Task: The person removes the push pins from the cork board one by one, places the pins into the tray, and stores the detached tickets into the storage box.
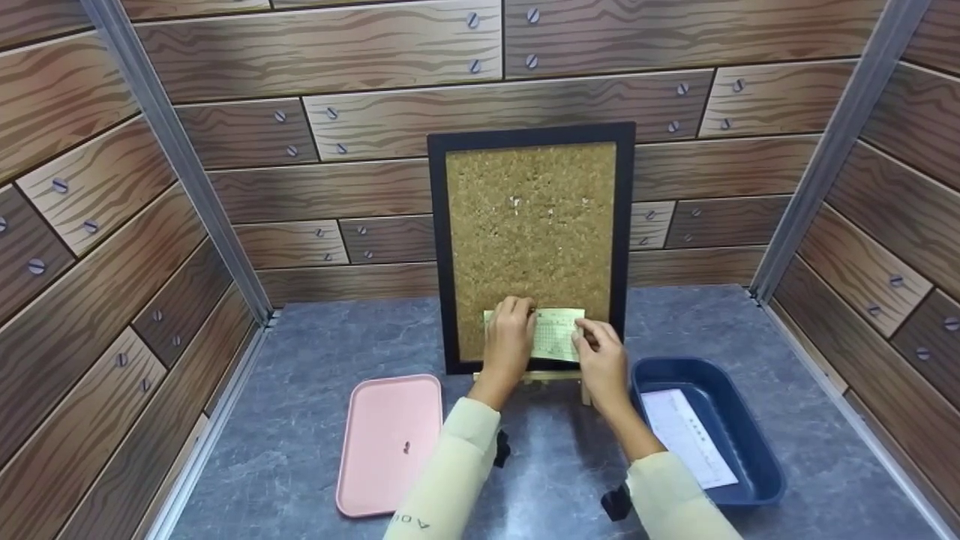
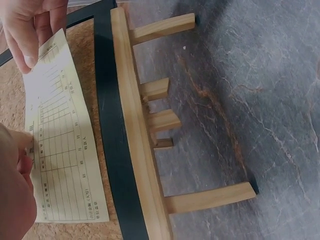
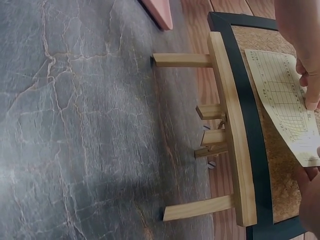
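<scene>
A pale yellow-green printed paper form (image 1: 555,336) lies against the lower part of a black-framed cork board (image 1: 534,247). My left hand (image 1: 510,337) is over the form's left half, fingers curled at its upper edge. By those fingertips shows a small dark object (image 1: 532,307); its kind I cannot tell. My right hand (image 1: 604,364) pinches the form's right end between thumb and fingers. In the left wrist view the right thumb (image 2: 30,59) lies on the printed face. From the right wrist view, the form's lower edge (image 3: 280,127) bows out from the cork.
The board stands on a wooden easel (image 3: 235,135) whose legs reach the grey marbled table. On the left is a pink tray (image 1: 386,405) with a tiny dark item (image 1: 407,448). A blue bin (image 1: 761,457) at right holds a white printed sheet (image 1: 686,435).
</scene>
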Demonstrator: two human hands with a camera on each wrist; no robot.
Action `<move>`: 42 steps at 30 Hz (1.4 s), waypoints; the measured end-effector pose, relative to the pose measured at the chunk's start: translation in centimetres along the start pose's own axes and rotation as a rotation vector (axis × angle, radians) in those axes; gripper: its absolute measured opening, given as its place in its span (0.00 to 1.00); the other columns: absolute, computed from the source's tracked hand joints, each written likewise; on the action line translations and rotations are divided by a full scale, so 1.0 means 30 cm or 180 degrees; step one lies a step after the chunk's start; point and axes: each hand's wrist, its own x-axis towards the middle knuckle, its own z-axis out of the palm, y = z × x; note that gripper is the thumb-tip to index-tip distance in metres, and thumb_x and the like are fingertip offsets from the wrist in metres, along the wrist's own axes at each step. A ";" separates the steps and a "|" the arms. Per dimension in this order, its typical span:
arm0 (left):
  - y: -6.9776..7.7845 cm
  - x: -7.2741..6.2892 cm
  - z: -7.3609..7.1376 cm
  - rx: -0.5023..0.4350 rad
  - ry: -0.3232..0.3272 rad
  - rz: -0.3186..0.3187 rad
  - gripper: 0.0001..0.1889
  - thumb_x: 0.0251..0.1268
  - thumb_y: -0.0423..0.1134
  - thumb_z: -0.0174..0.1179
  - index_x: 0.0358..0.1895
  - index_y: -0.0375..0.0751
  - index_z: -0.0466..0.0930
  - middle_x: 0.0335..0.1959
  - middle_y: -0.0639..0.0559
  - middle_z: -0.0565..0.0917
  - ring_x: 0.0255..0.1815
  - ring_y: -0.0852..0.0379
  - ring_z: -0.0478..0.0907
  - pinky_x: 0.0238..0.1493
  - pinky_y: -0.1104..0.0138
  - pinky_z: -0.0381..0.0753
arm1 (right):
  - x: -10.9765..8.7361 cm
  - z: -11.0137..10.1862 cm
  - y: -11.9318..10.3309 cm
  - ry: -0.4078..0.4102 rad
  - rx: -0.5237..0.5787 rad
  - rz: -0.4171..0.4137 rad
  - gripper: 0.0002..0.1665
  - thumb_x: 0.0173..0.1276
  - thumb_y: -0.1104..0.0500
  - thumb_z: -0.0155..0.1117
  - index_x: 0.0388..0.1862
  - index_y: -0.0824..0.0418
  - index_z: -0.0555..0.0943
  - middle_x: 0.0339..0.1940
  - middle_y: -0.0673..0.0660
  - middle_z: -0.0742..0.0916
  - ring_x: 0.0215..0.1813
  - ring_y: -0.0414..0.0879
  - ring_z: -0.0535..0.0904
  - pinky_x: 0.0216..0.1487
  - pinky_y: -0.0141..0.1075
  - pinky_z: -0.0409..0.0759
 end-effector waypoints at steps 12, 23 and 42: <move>-0.005 -0.001 -0.001 -0.0077 -0.0072 -0.0017 0.01 0.67 0.34 0.65 0.36 0.42 0.84 0.34 0.51 0.83 0.37 0.53 0.81 0.42 0.64 0.81 | -0.001 0.005 -0.001 0.0024 -0.0016 -0.0021 0.13 0.65 0.71 0.67 0.48 0.68 0.86 0.45 0.62 0.87 0.40 0.43 0.80 0.41 0.21 0.76; -0.006 -0.003 0.003 0.0050 -0.0064 0.0061 0.01 0.64 0.35 0.67 0.35 0.42 0.84 0.32 0.51 0.82 0.35 0.53 0.81 0.40 0.64 0.81 | -0.004 0.002 0.001 -0.0017 -0.0064 -0.0082 0.14 0.65 0.72 0.67 0.49 0.68 0.86 0.46 0.62 0.86 0.42 0.49 0.81 0.42 0.21 0.75; -0.011 0.003 -0.005 0.0013 -0.0144 0.0099 0.02 0.66 0.35 0.66 0.35 0.43 0.85 0.31 0.52 0.83 0.34 0.55 0.82 0.40 0.65 0.82 | -0.002 0.003 0.000 -0.0007 -0.0099 -0.0135 0.14 0.64 0.73 0.66 0.49 0.68 0.86 0.45 0.62 0.86 0.41 0.50 0.82 0.42 0.22 0.75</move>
